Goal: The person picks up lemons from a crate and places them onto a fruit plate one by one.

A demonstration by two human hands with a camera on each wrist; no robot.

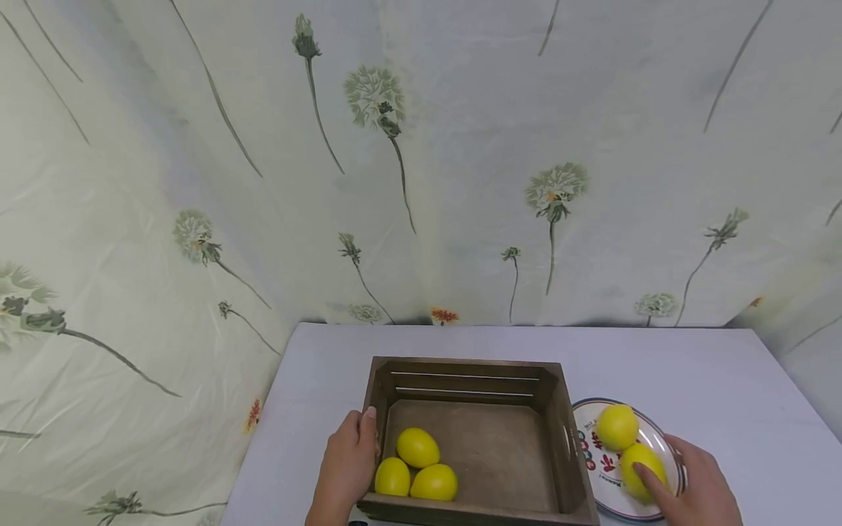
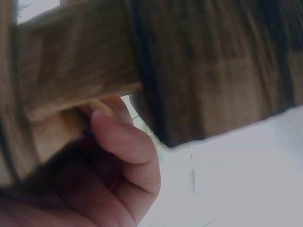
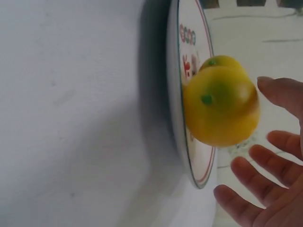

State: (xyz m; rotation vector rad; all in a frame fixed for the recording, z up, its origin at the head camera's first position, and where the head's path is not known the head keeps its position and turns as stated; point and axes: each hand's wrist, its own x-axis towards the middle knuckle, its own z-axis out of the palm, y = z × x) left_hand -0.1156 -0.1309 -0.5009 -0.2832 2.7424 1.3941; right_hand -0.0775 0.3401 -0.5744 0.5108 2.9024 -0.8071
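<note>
My left hand point(image 1: 347, 460) grips the left side of a brown wooden crate point(image 1: 493, 453). The left wrist view has its fingers curled at a slat point(image 2: 80, 61). Three yellow lemons point(image 1: 417, 447) lie together in the crate's near left corner. To the right of the crate is a white plate point(image 1: 608, 486) with printed red characters, bearing two round yellow fruits. My right hand point(image 1: 700, 486) is beside the nearer fruit point(image 1: 643, 467), which shows a green stem spot in the right wrist view. There its fingers are spread, with a gap to the fruit. The farther fruit point(image 1: 617, 427) sits just behind.
A white table point(image 1: 316, 380) carries the crate and plate, which stand close together. Behind and to the left hangs a pale cloth point(image 1: 454, 183) printed with dandelions. A small dark object point(image 1: 358, 523) shows at the crate's near left corner.
</note>
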